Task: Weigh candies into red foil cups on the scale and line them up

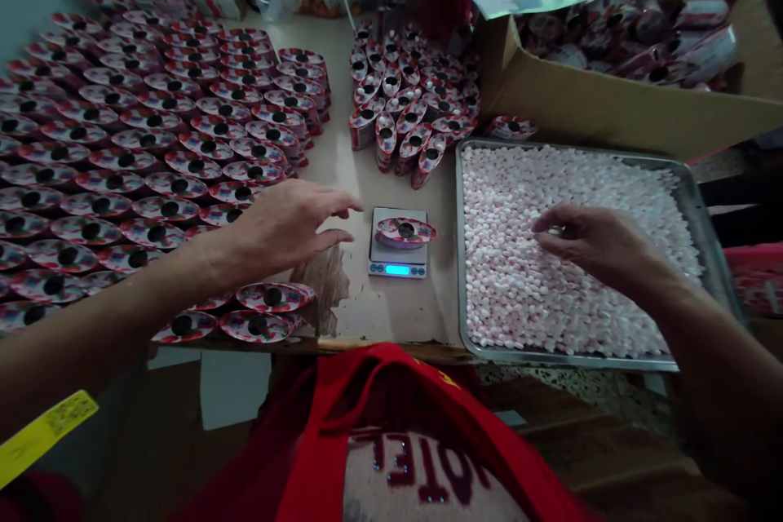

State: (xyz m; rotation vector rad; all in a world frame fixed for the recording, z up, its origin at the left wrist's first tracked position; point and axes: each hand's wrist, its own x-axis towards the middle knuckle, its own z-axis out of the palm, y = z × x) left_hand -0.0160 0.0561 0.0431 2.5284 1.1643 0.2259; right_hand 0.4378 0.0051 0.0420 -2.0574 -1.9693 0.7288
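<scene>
A small digital scale with a lit blue display sits at the table's front middle, and one red printed cup rests on it. My left hand hovers just left of the scale, fingers stretched out and apart, holding nothing. My right hand is over a metal tray full of small pink-white candies, its fingers pinched together on something I cannot make out, probably candies.
Many red printed cups lie in rows over the table's left half. More upright cups cluster behind the scale. A cardboard box with packed cups stands at the back right. The table edge is close to my body.
</scene>
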